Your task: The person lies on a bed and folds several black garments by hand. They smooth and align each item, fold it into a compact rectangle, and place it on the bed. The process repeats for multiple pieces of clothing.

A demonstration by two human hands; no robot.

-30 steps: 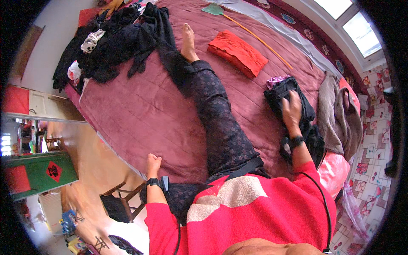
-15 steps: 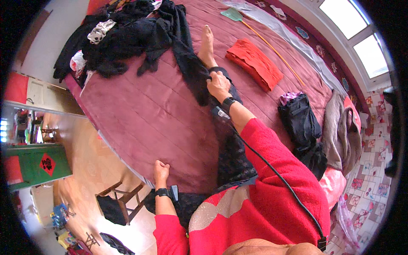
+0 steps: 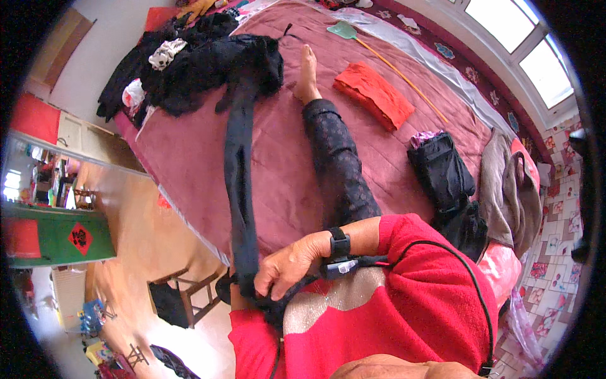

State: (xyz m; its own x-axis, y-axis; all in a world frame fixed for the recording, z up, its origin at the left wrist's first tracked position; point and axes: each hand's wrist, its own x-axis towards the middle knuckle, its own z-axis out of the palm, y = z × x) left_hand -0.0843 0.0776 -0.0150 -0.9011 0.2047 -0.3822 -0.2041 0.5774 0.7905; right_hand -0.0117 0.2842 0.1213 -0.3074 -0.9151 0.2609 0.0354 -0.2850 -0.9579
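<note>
My right hand (image 3: 287,265) is closed on the near end of a long black garment (image 3: 240,170), low in front of my red sweater. From there, the garment runs in a narrow taut strip over the bed to the dark pile of clothes (image 3: 183,69). Its exact kind cannot be made out. The black cloth hides my left hand; only a bit of the left wrist and the red sleeve (image 3: 243,335) show beside it. My bare foot (image 3: 307,72) and dark patterned trouser leg (image 3: 338,158) stretch out on the bed.
On the pink quilted bed cover (image 3: 189,158) lie a folded red cloth (image 3: 374,95), a fly swatter (image 3: 401,76), folded black clothes (image 3: 442,167) and a grey-brown garment (image 3: 502,183). A wooden stool (image 3: 189,297) stands on the floor beyond the left bed edge.
My right hand has come from near the foot back toward my body, drawing the black garment with it. The cloth has shifted left, off my leg, and now covers my left hand.
</note>
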